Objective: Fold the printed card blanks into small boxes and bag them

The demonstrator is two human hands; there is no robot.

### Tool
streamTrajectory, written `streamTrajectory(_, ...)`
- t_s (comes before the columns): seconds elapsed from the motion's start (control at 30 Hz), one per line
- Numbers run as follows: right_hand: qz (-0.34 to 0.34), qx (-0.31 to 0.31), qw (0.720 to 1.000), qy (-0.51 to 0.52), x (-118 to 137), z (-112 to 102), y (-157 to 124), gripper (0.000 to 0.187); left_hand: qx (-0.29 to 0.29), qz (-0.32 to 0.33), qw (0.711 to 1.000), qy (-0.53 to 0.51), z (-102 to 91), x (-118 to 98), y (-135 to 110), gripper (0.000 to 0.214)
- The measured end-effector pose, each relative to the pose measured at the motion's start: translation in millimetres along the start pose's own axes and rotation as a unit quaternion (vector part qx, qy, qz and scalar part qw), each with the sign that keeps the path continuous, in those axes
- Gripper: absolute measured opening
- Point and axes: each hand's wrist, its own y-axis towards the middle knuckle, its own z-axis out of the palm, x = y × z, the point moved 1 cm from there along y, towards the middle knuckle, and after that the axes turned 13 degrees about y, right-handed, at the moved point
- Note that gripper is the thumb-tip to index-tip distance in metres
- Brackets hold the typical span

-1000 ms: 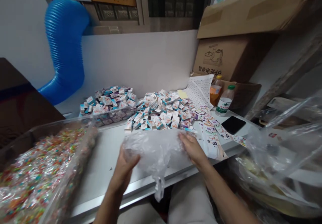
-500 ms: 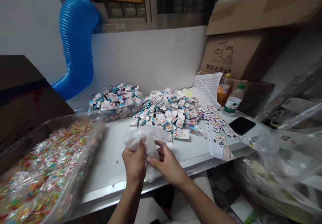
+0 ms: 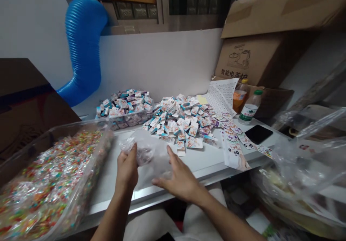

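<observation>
A crumpled clear plastic bag (image 3: pixel 151 154) lies on the white table (image 3: pixel 205 161) near its front edge. My left hand (image 3: pixel 127 169) pinches the bag's left end, fingers closed on it. My right hand (image 3: pixel 180 178) rests on the bag's right side with fingers spread flat. Just beyond the bag is a loose heap of small printed boxes (image 3: pixel 181 120).
A clear tub of the same small boxes (image 3: pixel 124 107) stands behind. A large clear bin of colourful wrapped sweets (image 3: pixel 45 183) fills the left. Sticker sheets (image 3: pixel 234 147), a black phone (image 3: pixel 258 134), two bottles (image 3: pixel 250 107), cardboard boxes (image 3: pixel 251 60) and a blue duct (image 3: pixel 83 46) surround the table.
The bag was first spread between both hands, then bunched up in them. Now it lies lower on the table, my left hand pinching it and my right hand opened flat on it.
</observation>
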Motion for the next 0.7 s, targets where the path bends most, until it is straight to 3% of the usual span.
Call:
streamTrajectory(0.07,0.004,-0.024,0.998,-0.051,-6.7,19.9,3.2,0.086,0.042,-0.016,0.998,-0.052,8.5,-6.2,-6.2,0.035)
streamTrajectory(0.1,-0.003,-0.037,0.997,-0.074,-9.9,19.9,6.0,0.077,0.034,-0.008,0.998,-0.054,6.9,-8.4,-5.9,0.035)
streamTrajectory(0.13,-0.022,-0.050,0.994,-0.098,-12.6,13.7,8.9,0.071,0.002,0.011,0.999,-0.038,1.3,-9.2,-3.2,0.037)
streamTrajectory(0.2,-0.104,-0.066,0.978,-0.166,-15.9,-10.9,13.5,0.070,-0.115,0.070,0.989,0.064,-19.0,-6.6,7.0,0.045)
streamTrajectory(0.27,-0.204,-0.060,0.946,-0.246,-17.3,-39.3,15.5,0.062,-0.221,0.123,0.936,0.244,-42.6,0.1,17.7,0.056)
streamTrajectory(0.3,-0.246,-0.054,0.925,-0.284,-17.7,-51.0,15.7,0.056,-0.233,0.137,0.902,0.337,-52.5,3.7,21.5,0.059)
streamTrajectory(0.33,-0.285,-0.046,0.904,-0.315,-17.8,-59.8,15.7,0.051,-0.219,0.150,0.868,0.419,-59.9,6.3,23.4,0.060)
streamTrajectory(0.4,-0.350,-0.029,0.863,-0.362,-17.0,-67.2,15.5,0.043,-0.126,0.183,0.822,0.524,-67.0,6.1,20.2,0.061)
streamTrajectory(0.47,-0.401,-0.003,0.830,-0.387,-14.0,-63.1,15.6,0.036,0.008,0.233,0.812,0.535,-64.3,-3.6,8.3,0.063)
streamTrajectory(0.53,-0.437,0.029,0.808,-0.394,-8.5,-53.2,15.8,0.030,0.121,0.278,0.823,0.481,-54.5,-19.5,-7.5,0.060)
streamTrajectory(0.6,-0.463,0.052,0.798,-0.383,-0.9,-43.6,15.5,0.027,0.143,0.312,0.815,0.468,-40.8,-33.5,-20.0,0.058)
streamTrajectory(0.63,-0.476,0.061,0.794,-0.373,3.1,-40.5,15.2,0.026,0.135,0.319,0.791,0.503,-33.6,-37.3,-23.2,0.062)
streamTrajectory(0.7,-0.501,0.077,0.785,-0.357,9.3,-39.8,14.3,0.025,0.139,0.301,0.703,0.629,-22.7,-37.3,-22.1,0.050)
